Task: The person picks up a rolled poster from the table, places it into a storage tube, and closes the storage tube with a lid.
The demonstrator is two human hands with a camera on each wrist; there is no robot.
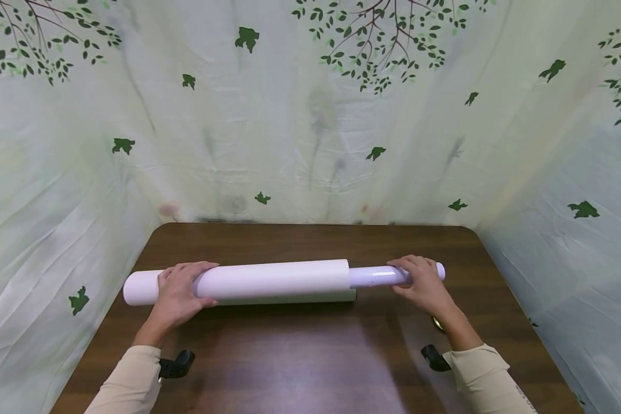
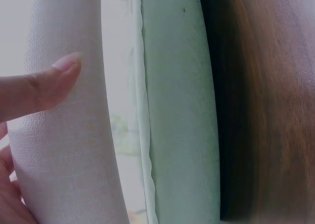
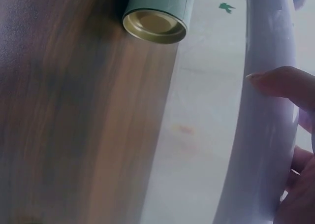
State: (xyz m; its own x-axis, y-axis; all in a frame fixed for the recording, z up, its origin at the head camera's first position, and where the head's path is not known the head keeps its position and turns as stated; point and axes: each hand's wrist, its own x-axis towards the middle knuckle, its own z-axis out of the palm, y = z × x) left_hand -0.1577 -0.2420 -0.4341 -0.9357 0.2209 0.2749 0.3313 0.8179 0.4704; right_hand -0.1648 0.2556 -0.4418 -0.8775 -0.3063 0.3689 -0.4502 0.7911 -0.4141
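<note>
No readable text, label, brand, number or sign on the paper rolls, the wooden table, or the leaf-printed curtain behind

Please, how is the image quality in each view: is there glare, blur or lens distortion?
Head view: sharp, wide-angle bend at the curtain edges, soft sheen on the table, glare on the thin tube by the right hand. Left wrist view: the roll and thumb are sharp, the table blurred. Right wrist view: soft overall, the wood smeared, mild glare on the tube.
</note>
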